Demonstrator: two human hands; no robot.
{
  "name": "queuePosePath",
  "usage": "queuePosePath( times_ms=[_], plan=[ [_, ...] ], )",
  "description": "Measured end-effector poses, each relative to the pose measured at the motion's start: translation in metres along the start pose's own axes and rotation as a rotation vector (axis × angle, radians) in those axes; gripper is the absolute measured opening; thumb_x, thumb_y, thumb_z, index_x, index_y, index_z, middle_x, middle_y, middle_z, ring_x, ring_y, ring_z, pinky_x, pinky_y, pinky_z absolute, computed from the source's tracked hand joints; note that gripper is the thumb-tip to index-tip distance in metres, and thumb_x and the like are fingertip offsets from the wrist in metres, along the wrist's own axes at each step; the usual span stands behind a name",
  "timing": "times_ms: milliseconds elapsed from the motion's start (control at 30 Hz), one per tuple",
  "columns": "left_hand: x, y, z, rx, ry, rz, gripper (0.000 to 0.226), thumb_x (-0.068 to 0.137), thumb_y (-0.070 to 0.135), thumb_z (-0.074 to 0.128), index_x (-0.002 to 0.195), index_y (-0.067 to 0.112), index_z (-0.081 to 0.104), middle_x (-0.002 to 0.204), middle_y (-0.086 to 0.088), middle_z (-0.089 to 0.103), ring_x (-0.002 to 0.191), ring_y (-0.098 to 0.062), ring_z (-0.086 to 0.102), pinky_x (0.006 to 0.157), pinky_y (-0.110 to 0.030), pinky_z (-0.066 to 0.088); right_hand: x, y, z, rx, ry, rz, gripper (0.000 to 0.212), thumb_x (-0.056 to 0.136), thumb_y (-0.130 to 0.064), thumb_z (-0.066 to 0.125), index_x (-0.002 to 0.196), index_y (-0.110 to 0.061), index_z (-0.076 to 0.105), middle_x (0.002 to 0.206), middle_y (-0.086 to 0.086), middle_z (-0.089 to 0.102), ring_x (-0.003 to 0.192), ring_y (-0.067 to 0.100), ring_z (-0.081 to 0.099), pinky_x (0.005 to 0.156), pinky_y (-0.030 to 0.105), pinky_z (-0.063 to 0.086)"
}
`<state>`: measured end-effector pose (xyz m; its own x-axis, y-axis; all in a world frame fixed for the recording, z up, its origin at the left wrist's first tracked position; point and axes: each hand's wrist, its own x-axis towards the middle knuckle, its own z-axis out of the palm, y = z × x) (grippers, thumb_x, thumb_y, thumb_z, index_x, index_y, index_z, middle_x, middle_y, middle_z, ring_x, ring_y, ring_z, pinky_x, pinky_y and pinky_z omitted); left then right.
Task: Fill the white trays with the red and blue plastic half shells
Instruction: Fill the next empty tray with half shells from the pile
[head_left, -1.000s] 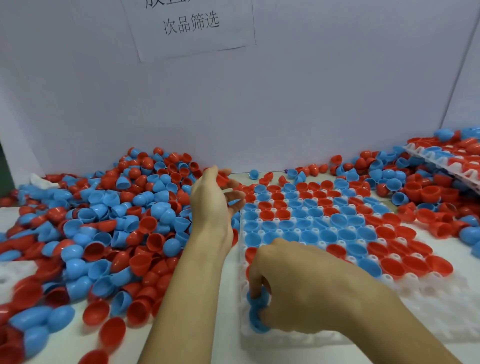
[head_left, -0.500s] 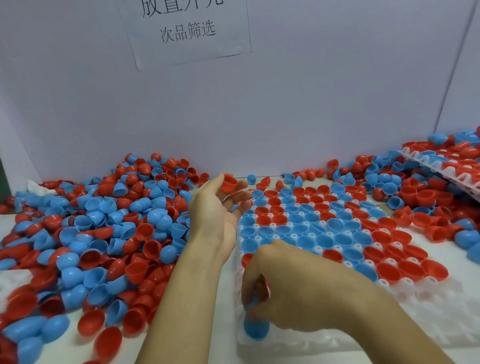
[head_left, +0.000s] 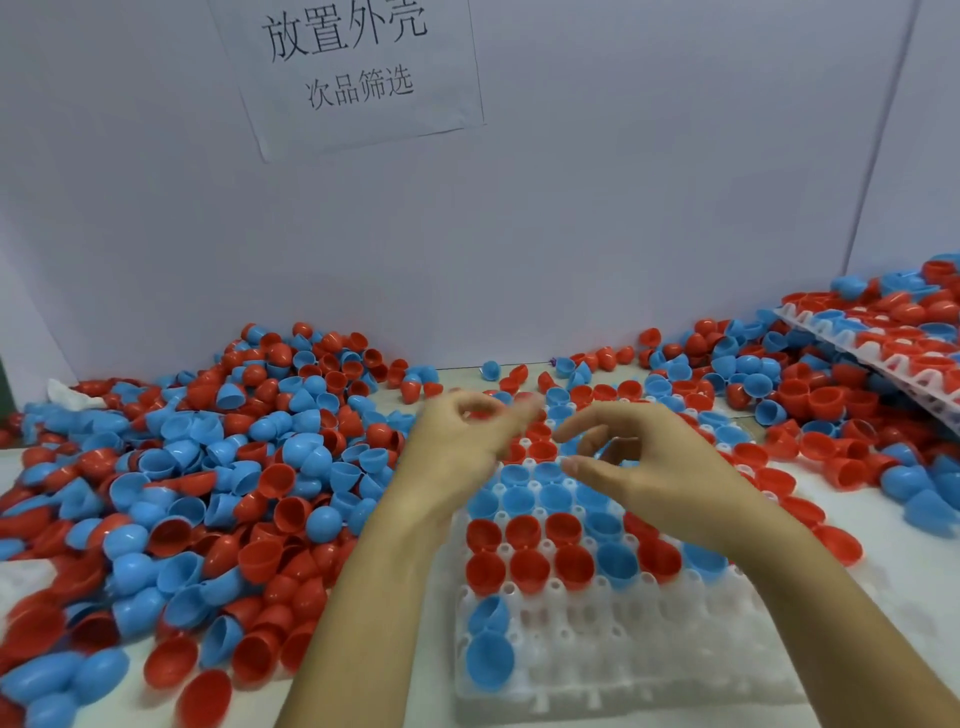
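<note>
left hand (head_left: 457, 441) motion-blurred, grip unclear, far tray (head_left: 883, 353) cut by right edge

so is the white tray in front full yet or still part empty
Part empty. The white tray has red and blue shells in its far rows, but most of the near cups are bare, apart from two blue shells at its near left.

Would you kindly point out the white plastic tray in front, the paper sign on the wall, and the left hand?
White plastic tray (head_left: 649, 670): head view, bare empty cells near its front.
Paper sign (head_left: 353, 73): head view, printed middle.
Left hand (head_left: 457, 441): head view, back of hand.
</note>
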<state>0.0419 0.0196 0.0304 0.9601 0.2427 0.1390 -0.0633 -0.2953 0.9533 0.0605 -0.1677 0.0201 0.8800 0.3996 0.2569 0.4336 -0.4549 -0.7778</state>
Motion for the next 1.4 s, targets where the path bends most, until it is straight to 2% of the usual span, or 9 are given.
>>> queuePosePath(
  times_ms=[100, 167, 300, 467, 600, 833, 1033, 1300, 1400],
  plan=[
    [0.011, 0.005, -0.022, -0.445, 0.336, -0.027, 0.08, 0.067, 0.056, 0.073, 0.126, 0.006, 0.051, 0.093, 0.01, 0.067, 0.068, -0.005, 0.066, 0.089, -0.03, 0.054, 0.001, 0.005, -0.002, 0.011, 0.057, 0.013, 0.015, 0.087, -0.027, 0.074, 0.093, -0.04, 0.07, 0.078, -0.011, 0.067, 0.073, 0.001, 0.065, 0.059, 0.013, 0.053],
    [0.011, 0.0, -0.025, -0.422, 0.252, -0.039, 0.053, 0.076, 0.051, 0.073, 0.098, 0.006, 0.056, 0.078, 0.006, 0.064, 0.073, -0.007, 0.063, 0.089, -0.031, 0.05, 0.003, 0.006, -0.001, 0.015, 0.054, 0.005, 0.015, 0.087, -0.027, 0.074, 0.092, -0.041, 0.07, 0.076, -0.014, 0.067, 0.073, 0.001, 0.066, 0.059, 0.014, 0.054],
    [0.007, -0.013, -0.002, -0.028, 0.06, -0.061, 0.025, 0.097, 0.022, 0.067, 0.121, 0.017, 0.068, 0.117, 0.004, 0.07, 0.1, -0.005, 0.066, 0.088, -0.026, 0.058, 0.003, 0.007, 0.0, 0.027, 0.023, 0.005, 0.013, 0.089, -0.027, 0.072, 0.095, -0.038, 0.07, 0.08, -0.011, 0.068, 0.073, 0.004, 0.067, 0.064, 0.021, 0.059],
    [0.018, -0.003, -0.013, 0.417, 0.042, -0.03, 0.016, 0.096, 0.021, 0.065, 0.112, 0.025, 0.068, 0.111, 0.006, 0.065, 0.097, -0.01, 0.064, 0.067, -0.019, 0.047, 0.002, 0.011, -0.001, -0.003, 0.048, 0.006, 0.014, 0.092, -0.027, 0.068, 0.092, -0.041, 0.07, 0.083, -0.012, 0.068, 0.074, 0.0, 0.065, 0.062, 0.017, 0.056],
    [0.041, -0.007, -0.059, 1.157, 0.05, -0.414, 0.053, 0.091, 0.036, 0.066, 0.14, 0.028, 0.044, 0.152, -0.015, 0.033, 0.138, -0.039, 0.033, 0.106, -0.053, 0.04, 0.003, 0.013, 0.0, -0.01, 0.061, 0.005, 0.014, 0.093, -0.027, 0.067, 0.093, -0.041, 0.07, 0.082, -0.011, 0.068, 0.076, -0.001, 0.065, 0.066, 0.023, 0.059],
    [0.073, -0.042, -0.094, 1.366, -0.281, -0.445, 0.097, 0.086, 0.07, 0.06, 0.161, 0.034, 0.01, 0.166, -0.017, 0.017, 0.151, -0.04, 0.022, 0.119, -0.054, 0.03, 0.004, 0.014, 0.003, -0.007, 0.038, 0.004, 0.012, 0.093, -0.027, 0.067, 0.096, -0.039, 0.07, 0.084, -0.011, 0.068, 0.076, -0.004, 0.064, 0.061, 0.017, 0.056],
    [0.086, -0.058, -0.079, 1.41, -0.15, -0.321, 0.09, 0.08, 0.068, 0.066, 0.155, 0.048, 0.02, 0.163, -0.012, 0.02, 0.145, -0.043, 0.027, 0.108, -0.064, 0.037, 0.004, 0.013, 0.006, -0.014, 0.017, 0.023, 0.013, 0.094, -0.027, 0.066, 0.095, -0.04, 0.069, 0.089, -0.013, 0.068, 0.078, -0.004, 0.065, 0.062, 0.017, 0.057],
    [0.107, -0.066, -0.081, 1.333, -0.211, -0.357, 0.091, 0.083, 0.051, 0.068, 0.159, 0.035, 0.02, 0.16, -0.019, 0.029, 0.145, -0.045, 0.028, 0.116, -0.054, 0.032, 0.004, 0.015, 0.005, -0.002, 0.012, 0.022, 0.013, 0.094, -0.027, 0.065, 0.095, -0.04, 0.068, 0.089, -0.013, 0.067, 0.077, -0.007, 0.063, 0.059, 0.015, 0.055],
    [0.103, -0.069, -0.08, 1.254, -0.125, -0.195, 0.075, 0.077, 0.04, 0.075, 0.144, 0.03, 0.042, 0.13, -0.01, 0.053, 0.116, -0.033, 0.055, 0.087, -0.042, 0.053, 0.004, 0.015, 0.005, 0.0, 0.012, 0.022, 0.014, 0.094, -0.027, 0.065, 0.094, -0.041, 0.067, 0.088, -0.013, 0.067, 0.078, -0.008, 0.063, 0.059, 0.014, 0.055]
  ],
)
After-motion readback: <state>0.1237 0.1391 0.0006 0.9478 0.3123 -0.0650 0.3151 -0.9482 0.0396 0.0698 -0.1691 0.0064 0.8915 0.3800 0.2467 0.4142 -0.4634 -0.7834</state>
